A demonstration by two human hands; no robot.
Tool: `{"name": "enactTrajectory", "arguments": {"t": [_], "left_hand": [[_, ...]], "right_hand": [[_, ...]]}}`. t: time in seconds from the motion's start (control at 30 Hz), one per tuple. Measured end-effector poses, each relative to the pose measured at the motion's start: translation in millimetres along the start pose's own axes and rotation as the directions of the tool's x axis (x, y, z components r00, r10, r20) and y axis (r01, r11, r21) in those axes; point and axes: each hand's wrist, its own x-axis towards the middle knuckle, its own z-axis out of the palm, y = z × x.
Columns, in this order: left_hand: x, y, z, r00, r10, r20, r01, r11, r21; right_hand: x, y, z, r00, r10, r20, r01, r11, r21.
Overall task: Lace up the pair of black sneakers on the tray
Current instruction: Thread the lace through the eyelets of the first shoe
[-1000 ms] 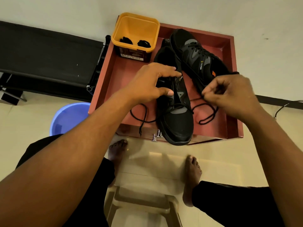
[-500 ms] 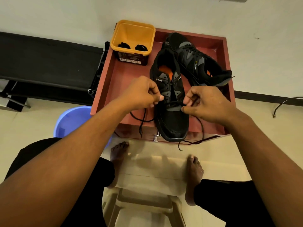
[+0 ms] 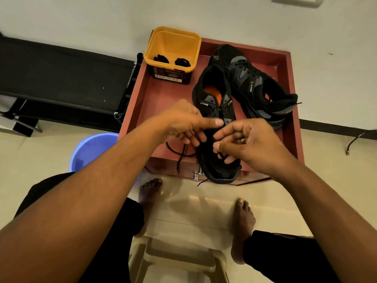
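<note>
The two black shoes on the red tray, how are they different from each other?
The near sneaker stands upright, toe poking over the front edge of the tray; the far sneaker lies tipped sideways. The far sneaker's laces already criss-cross; the near sneaker's upper eyelets are bare, its lace trailing loose. The left hand and right hand work on the near sneaker, none on the far sneaker. Both are black with grey patches and orange insoles.

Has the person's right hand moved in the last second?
Yes. The right hand has moved left, away from the red wooden tray's right wall, and now sits over the near black sneaker's toe.
</note>
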Motion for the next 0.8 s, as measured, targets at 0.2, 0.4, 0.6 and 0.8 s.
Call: {"name": "enactTrajectory", "arguments": {"t": [0.2, 0.4, 0.6, 0.8], "left_hand": [[2, -5, -10, 0.997, 0.020, 0.076, -0.024, 0.998, 0.050], [11, -17, -18, 0.990, -0.096, 0.100, 0.048, 0.915, 0.402], [11, -20, -24, 0.987, -0.153, -0.051, 0.135, 0.609, 0.782], [9, -25, -32, 0.961, 0.131, -0.242, 0.170, 0.412, 0.895]], "right_hand": [[-5, 4, 0, 0.989, 0.032, 0.142, -0.022, 0.997, -0.071], [20, 21, -35, 0.941, -0.258, -0.219, 0.139, 0.885, -0.444], [37, 18, -20, 0.973, -0.207, -0.101, 0.143, 0.886, -0.442], [42, 14, -19, 0.977, -0.213, 0.002, 0.181, 0.824, -0.537]]}}
